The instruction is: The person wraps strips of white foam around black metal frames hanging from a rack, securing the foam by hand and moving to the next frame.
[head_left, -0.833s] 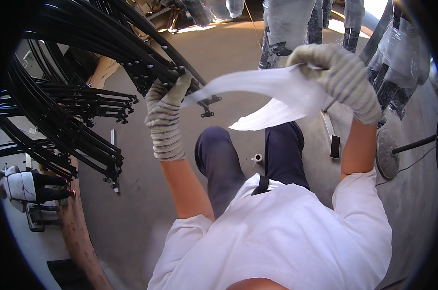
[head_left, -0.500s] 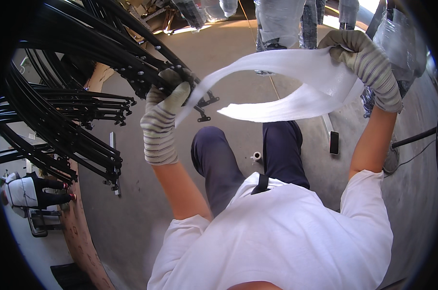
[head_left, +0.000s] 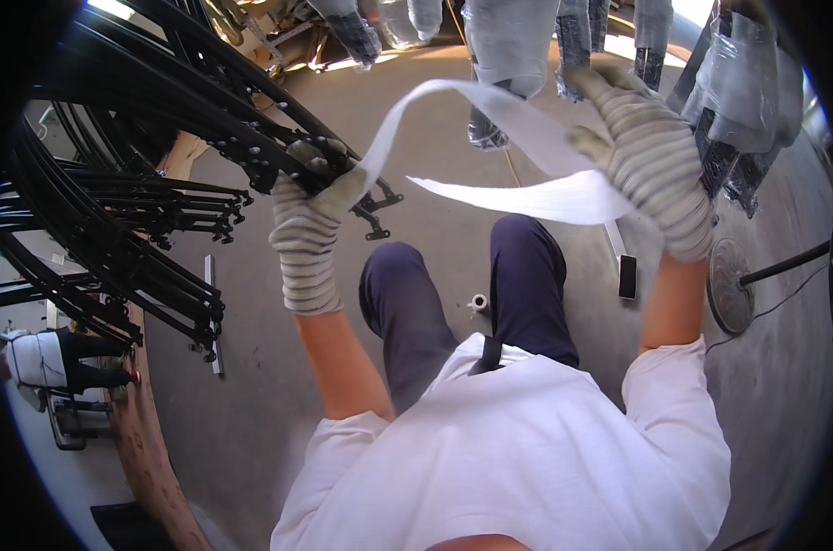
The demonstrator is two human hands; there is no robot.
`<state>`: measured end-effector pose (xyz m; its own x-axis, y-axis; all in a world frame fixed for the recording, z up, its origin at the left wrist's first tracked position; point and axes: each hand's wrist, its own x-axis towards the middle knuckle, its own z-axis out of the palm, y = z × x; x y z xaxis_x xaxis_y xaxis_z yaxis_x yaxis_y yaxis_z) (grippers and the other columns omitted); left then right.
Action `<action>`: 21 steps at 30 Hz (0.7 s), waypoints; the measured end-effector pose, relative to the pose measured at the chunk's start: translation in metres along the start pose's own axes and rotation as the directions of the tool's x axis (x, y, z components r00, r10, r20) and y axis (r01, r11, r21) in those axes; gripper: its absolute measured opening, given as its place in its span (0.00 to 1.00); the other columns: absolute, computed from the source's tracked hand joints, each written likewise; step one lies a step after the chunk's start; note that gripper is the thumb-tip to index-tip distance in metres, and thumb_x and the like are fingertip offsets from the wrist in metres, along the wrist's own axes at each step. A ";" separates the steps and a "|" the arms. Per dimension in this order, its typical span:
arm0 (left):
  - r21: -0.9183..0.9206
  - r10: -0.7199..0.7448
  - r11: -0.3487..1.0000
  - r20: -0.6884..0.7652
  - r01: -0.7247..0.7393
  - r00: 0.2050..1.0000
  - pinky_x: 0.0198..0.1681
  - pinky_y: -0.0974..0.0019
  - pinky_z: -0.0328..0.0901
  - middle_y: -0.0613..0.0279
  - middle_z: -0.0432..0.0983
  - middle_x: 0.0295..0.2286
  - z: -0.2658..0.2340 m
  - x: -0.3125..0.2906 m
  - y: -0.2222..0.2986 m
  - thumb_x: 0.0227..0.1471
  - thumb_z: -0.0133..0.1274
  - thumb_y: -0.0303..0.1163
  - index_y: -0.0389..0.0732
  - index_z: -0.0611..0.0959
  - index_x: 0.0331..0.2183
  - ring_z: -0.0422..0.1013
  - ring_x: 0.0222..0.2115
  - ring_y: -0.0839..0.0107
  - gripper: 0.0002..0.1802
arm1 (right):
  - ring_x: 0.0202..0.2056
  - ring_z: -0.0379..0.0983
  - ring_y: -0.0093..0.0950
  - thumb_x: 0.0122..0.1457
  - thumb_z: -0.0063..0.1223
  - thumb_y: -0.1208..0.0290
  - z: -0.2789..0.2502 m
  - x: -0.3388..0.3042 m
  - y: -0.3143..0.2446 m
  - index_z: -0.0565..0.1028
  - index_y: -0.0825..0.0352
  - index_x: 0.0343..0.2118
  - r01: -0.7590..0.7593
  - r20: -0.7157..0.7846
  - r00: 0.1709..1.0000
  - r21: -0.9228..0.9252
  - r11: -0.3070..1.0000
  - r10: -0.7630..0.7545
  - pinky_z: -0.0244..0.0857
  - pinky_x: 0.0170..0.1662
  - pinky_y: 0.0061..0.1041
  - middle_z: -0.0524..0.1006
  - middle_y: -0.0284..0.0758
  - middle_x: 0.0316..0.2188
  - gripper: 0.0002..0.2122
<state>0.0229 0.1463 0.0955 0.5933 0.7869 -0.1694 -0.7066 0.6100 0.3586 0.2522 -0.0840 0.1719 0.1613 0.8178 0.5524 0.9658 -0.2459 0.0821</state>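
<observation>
My left hand, in a striped knit glove, is closed at the end of a black metal frame. One end of a white foam strip is pinched under its thumb against the frame. From there the strip arches to the right and folds back, its pointed free end hanging over my knees. My right hand, gloved alike and slightly blurred, is over the fold, with thumb and fingers spread apart. The fold itself is hidden behind that hand.
More black tubular frames hang at the left. Plastic-wrapped parts hang along the far side and right. A small white roll lies on the floor, and a round-based stand is at the right. A person is at the far left.
My right hand has moved left and its pinch on the strip has become spread fingers. The strip's arch has narrowed and risen near my left hand, which stays at the frame.
</observation>
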 end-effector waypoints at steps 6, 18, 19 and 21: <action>-0.161 -0.382 0.896 0.192 0.413 0.904 0.38 0.59 0.59 0.63 0.70 0.21 0.003 0.009 0.008 0.40 0.46 0.28 0.38 0.73 0.24 0.66 0.24 0.70 0.05 | 0.36 0.67 0.33 0.47 0.47 0.66 0.057 0.054 -0.087 0.69 0.61 0.35 0.456 -0.351 0.857 0.175 0.873 -0.377 0.62 0.37 0.26 0.71 0.35 0.33 0.12; 0.775 0.117 0.462 0.430 -0.432 0.895 0.37 0.79 0.62 0.67 0.72 0.25 0.013 -0.041 -0.004 0.43 0.45 0.28 0.37 0.72 0.28 0.68 0.29 0.79 0.07 | 0.25 0.70 0.21 0.48 0.49 0.65 0.045 0.077 -0.061 0.74 0.63 0.30 -0.077 0.437 0.888 0.455 0.887 -0.147 0.65 0.32 0.18 0.74 0.32 0.21 0.09; 0.651 0.061 0.700 0.354 -0.293 0.933 0.38 0.78 0.62 0.66 0.72 0.26 0.010 -0.037 -0.001 0.43 0.45 0.28 0.37 0.72 0.29 0.68 0.29 0.79 0.07 | 0.26 0.71 0.21 0.47 0.49 0.65 0.043 0.079 -0.060 0.74 0.62 0.30 -0.078 0.432 0.890 0.459 0.885 -0.146 0.64 0.32 0.18 0.75 0.32 0.22 0.09; 0.406 -0.052 0.911 0.271 -0.066 0.961 0.39 0.78 0.62 0.66 0.72 0.27 0.004 -0.030 0.005 0.44 0.45 0.29 0.37 0.72 0.30 0.68 0.29 0.79 0.08 | 0.27 0.71 0.21 0.46 0.51 0.65 0.042 0.082 -0.060 0.74 0.62 0.31 -0.073 0.426 0.888 0.502 0.861 -0.173 0.64 0.33 0.18 0.75 0.31 0.23 0.10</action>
<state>0.0036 0.1257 0.1062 0.7114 0.6995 0.0678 -0.5264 0.4665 0.7108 0.2157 0.0196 0.1779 0.0626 0.9904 0.1229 0.9222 -0.0104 -0.3866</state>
